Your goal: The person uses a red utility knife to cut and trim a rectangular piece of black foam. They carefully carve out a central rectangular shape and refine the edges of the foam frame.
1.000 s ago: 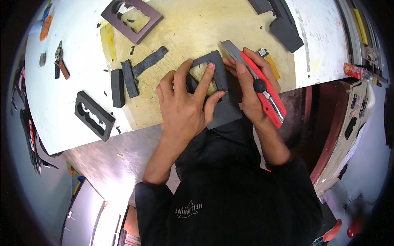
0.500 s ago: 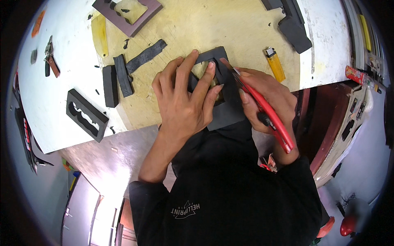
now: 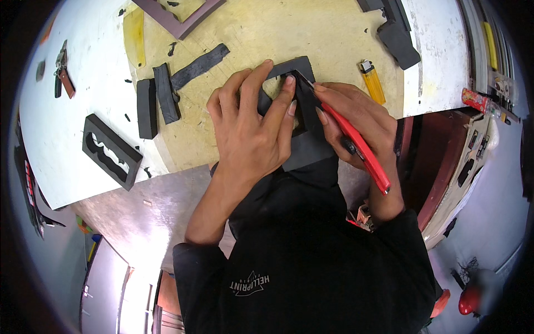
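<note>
A black foam frame (image 3: 309,150) with a cutout in its middle lies at the table's near edge. My left hand (image 3: 250,122) rests over its left side. The index finger and thumb reach into the cutout and grip the foam strip along its right inner edge. In my right hand (image 3: 364,117) is a red utility knife (image 3: 356,140), held slanted like a pen. Its thin blade meets the foam near the far right corner of the cutout, just beside my left index fingertip. How deep the blade sits I cannot tell.
Black foam offcuts (image 3: 147,108) lie left of my hands, beside a second cut foam frame (image 3: 112,151). Farther off are a purplish foam frame (image 3: 183,25) and more black foam (image 3: 397,44). A yellow lighter (image 3: 372,82) lies at right; pliers (image 3: 62,69) lie far left.
The knife has moved left and slightly away from me, and its blade now meets the inner edge of the foam. My left hand keeps its hold. The whole view has shifted slightly.
</note>
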Demonstrator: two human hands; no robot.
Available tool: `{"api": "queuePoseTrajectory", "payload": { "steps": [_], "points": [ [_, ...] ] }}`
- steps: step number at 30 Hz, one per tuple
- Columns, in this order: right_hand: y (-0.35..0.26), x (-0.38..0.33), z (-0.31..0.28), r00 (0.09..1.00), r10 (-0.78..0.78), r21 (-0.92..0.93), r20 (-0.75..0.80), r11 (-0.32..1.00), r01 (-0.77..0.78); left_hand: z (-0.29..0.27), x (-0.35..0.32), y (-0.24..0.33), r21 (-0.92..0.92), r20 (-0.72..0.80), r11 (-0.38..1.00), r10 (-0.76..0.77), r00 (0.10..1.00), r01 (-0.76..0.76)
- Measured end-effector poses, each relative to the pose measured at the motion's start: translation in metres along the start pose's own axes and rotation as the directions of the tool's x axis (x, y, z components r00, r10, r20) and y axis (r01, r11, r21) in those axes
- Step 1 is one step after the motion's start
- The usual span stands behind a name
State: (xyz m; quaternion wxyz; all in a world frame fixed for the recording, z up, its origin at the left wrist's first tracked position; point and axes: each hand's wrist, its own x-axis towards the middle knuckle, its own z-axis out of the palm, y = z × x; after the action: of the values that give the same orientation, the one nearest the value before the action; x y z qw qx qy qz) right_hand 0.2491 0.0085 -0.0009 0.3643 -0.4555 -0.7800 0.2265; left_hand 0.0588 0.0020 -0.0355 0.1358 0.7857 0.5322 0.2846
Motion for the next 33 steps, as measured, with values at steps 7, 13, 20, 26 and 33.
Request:
{"api": "queuePoseTrajectory", "payload": {
  "steps": [7,13,20,26,33],
  "points": [
    [-0.008,-0.003,0.002,0.998,0.008,-0.088,0.06,0.996,-0.003,0.005,-0.001,-0.004,0.018,-0.04,0.999,0.044,0.998,-0.044],
    [-0.011,-0.001,-0.002,0.994,0.05,-0.061,0.094,0.997,-0.045,0.003,0.0,-0.003,0.003,-0.038,1.0,0.03,0.999,-0.03],
    [-0.013,0.003,-0.01,0.994,0.101,-0.022,0.05,0.995,-0.1,0.0,0.0,0.0,-0.011,-0.016,1.0,-0.001,1.0,0.001],
    [-0.006,0.005,-0.003,1.0,0.012,-0.067,0.022,0.998,-0.011,0.001,0.0,-0.001,-0.014,-0.014,1.0,-0.004,1.0,0.004],
    [-0.003,0.004,-0.003,0.998,-0.022,-0.078,0.058,0.997,0.026,0.001,0.0,-0.001,-0.007,-0.012,1.0,0.0,1.0,0.0]
  ]
}}
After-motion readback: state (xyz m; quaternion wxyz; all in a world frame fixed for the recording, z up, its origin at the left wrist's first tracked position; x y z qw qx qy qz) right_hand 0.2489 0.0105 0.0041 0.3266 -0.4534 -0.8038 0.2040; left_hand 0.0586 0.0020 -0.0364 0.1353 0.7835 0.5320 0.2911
